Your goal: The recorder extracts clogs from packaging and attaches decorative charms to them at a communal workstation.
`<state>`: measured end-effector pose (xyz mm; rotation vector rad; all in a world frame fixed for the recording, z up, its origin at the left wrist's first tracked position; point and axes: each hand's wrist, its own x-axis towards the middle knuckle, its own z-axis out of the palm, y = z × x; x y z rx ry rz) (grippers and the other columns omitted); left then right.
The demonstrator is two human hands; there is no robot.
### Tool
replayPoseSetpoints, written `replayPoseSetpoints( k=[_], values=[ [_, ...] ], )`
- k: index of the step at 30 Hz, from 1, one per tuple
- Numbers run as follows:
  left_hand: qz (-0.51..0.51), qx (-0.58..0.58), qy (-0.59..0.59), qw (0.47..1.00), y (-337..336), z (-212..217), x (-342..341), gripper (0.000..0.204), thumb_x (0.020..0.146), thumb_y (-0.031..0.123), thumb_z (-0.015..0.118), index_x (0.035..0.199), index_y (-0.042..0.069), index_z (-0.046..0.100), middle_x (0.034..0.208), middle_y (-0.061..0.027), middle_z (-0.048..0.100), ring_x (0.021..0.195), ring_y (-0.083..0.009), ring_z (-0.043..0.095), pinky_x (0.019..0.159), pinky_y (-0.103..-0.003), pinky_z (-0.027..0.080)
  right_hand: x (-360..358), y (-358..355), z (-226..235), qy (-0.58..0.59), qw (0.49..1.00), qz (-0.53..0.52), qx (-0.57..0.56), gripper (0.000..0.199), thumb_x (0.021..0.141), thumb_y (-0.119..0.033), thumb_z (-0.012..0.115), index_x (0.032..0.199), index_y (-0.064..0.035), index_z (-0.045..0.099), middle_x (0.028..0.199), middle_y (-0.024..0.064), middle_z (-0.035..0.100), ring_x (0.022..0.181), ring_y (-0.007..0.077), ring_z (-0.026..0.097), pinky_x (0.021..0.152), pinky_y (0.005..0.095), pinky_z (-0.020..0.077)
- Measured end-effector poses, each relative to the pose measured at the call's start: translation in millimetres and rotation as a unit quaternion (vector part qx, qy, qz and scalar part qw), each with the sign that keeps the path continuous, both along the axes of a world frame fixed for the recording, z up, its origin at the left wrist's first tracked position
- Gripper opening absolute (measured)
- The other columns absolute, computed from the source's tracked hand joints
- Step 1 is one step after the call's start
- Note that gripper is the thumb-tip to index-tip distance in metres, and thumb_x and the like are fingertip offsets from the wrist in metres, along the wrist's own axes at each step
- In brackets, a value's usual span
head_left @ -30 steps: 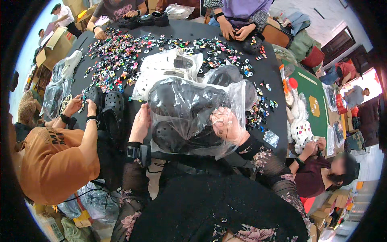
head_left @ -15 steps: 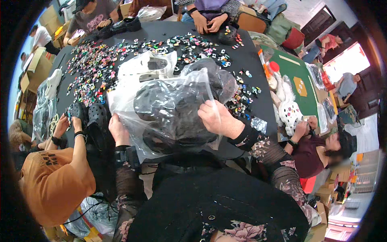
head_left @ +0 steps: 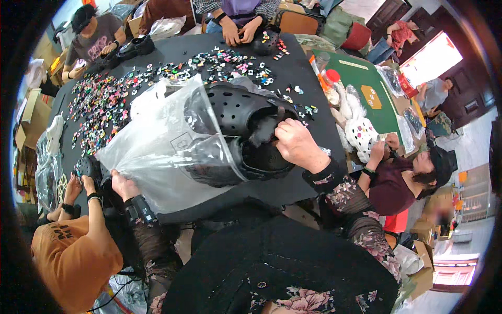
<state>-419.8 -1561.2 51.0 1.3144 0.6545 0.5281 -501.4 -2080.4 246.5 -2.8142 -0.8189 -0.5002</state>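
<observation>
A pair of black foam clogs [head_left: 228, 111] lies partly inside a frosted clear plastic bag [head_left: 157, 152] in front of me. Their heel ends stick out of the bag's mouth on the right. My left hand [head_left: 124, 186] is closed on the bag's left lower corner. With fingers curled in, my right hand [head_left: 299, 145] grips the clogs at the heel end, where the straps are. The clogs' lower toe part shows only dimly through the plastic. Behind the bag, a white clog [head_left: 144, 104] is mostly covered.
Small colourful shoe charms [head_left: 99, 102] are strewn over the black table [head_left: 175, 48]. At my left, a person in an orange shirt [head_left: 78, 251] handles a dark clog. A person at the right holds a white clog [head_left: 361, 137] by a green board [head_left: 350, 76]. Other people sit across the table.
My right hand has moved from the bag's edge to the clogs, which now stick out of the bag on the right. My left hand has moved left, stretching the bag.
</observation>
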Motion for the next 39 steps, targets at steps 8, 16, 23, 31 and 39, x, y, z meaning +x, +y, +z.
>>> replayPoseSetpoints(
  k=[8,16,23,31,39],
  values=[
    [0.002,0.106,0.014,0.994,61,-18,10,0.022,0.091,0.018,0.045,0.092,0.001,0.057,0.079,-0.0025,0.053,0.071,-0.0173,0.052,0.062,-0.030,0.044,-18,-42,-21,-0.055,0.987,-0.129,0.073,0.020,0.063,-0.010,0.069,0.075,-0.0023,0.055,0.079,0.0114,0.055,0.080,0.0297,0.054,0.073,0.0384,0.0448],
    [0.088,-0.179,-0.060,0.978,25,30,-11,0.021,0.091,0.020,0.047,0.091,0.002,0.058,0.081,-0.0023,0.054,0.071,-0.0143,0.053,0.062,-0.026,0.045,-31,-51,-44,-0.049,0.967,-0.203,0.146,0.019,0.063,-0.009,0.069,0.074,-0.0015,0.056,0.078,0.0133,0.056,0.078,0.0328,0.054,0.070,0.0400,0.0447],
    [0.067,-0.019,-0.120,0.990,10,95,-49,0.025,0.091,0.019,0.051,0.103,-0.002,0.054,0.089,-0.0042,0.056,0.080,-0.0136,0.054,0.070,-0.023,0.046,-30,-18,-62,-0.033,0.954,-0.192,0.227,0.016,0.064,-0.007,0.067,0.073,-0.0001,0.056,0.077,0.0145,0.058,0.079,0.0339,0.054,0.071,0.0410,0.0452],
    [0.088,0.323,-0.184,0.924,69,129,-96,0.055,0.086,0.031,0.059,0.127,-0.003,0.044,0.115,-0.0165,0.056,0.099,-0.0208,0.055,0.087,-0.033,0.043,4,57,-44,-0.025,0.912,-0.184,0.366,0.007,0.066,-0.010,0.059,0.069,-0.0037,0.059,0.069,0.0162,0.057,0.069,0.0361,0.055,0.063,0.0454,0.0447],
    [0.029,0.399,-0.351,0.846,-144,244,-97,0.043,0.087,0.023,0.056,0.120,-0.004,0.048,0.113,-0.0166,0.056,0.100,-0.0234,0.055,0.089,-0.034,0.043,36,126,-102,-0.015,0.977,-0.032,0.212,0.005,0.072,-0.009,0.054,0.076,-0.0062,0.052,0.080,0.0099,0.053,0.081,0.0277,0.053,0.070,0.0377,0.0421]
  ],
)
